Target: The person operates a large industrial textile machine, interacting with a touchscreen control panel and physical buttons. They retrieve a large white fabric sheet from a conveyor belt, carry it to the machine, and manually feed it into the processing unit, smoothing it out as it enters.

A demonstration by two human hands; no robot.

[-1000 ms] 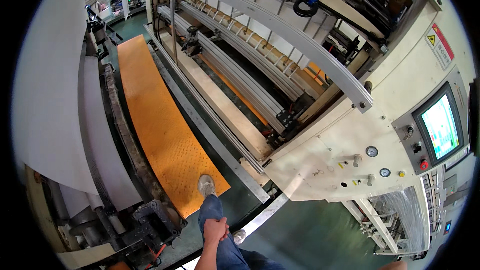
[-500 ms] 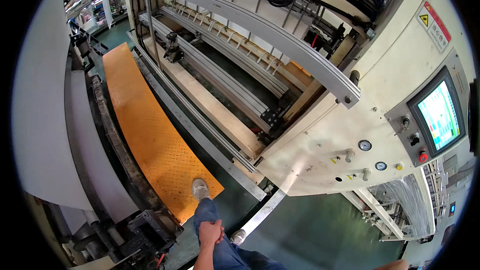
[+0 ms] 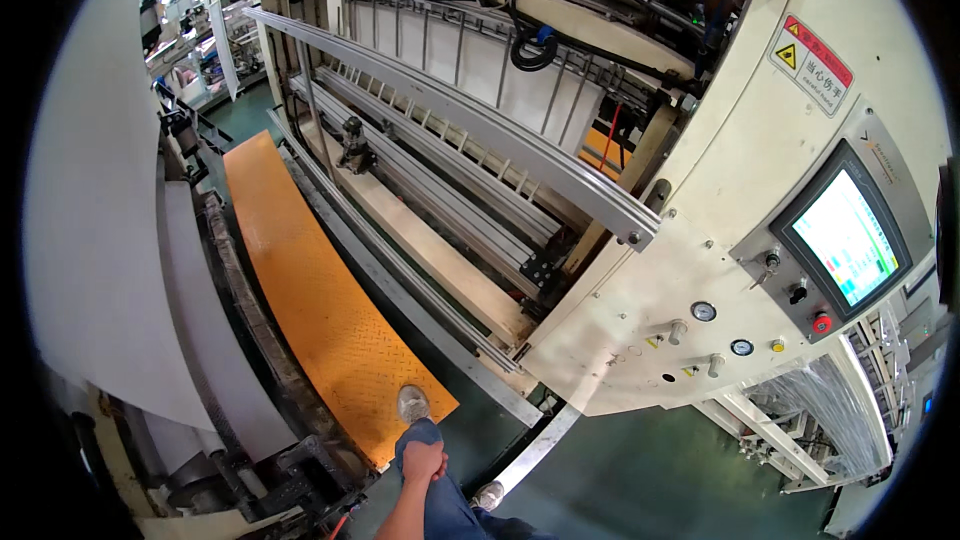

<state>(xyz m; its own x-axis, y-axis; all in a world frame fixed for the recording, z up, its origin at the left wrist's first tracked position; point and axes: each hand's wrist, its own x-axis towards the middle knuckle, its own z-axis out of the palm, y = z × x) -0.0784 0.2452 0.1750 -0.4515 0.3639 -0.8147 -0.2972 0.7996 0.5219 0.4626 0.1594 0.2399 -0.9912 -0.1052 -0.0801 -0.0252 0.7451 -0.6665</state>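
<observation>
Though the screen [image 3: 848, 237] has shifted leftward, the left hand [image 3: 423, 461] stays curled, the right unseen.

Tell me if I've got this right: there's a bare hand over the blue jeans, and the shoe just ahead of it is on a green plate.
The plate's colour is wrong: the head view shows the shoe on an orange plate. The bare hand is over the blue jeans.

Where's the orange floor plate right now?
In the head view, the orange floor plate lies left of centre, between the white sheet and the pale machine, with a shoe on its near end.
</observation>
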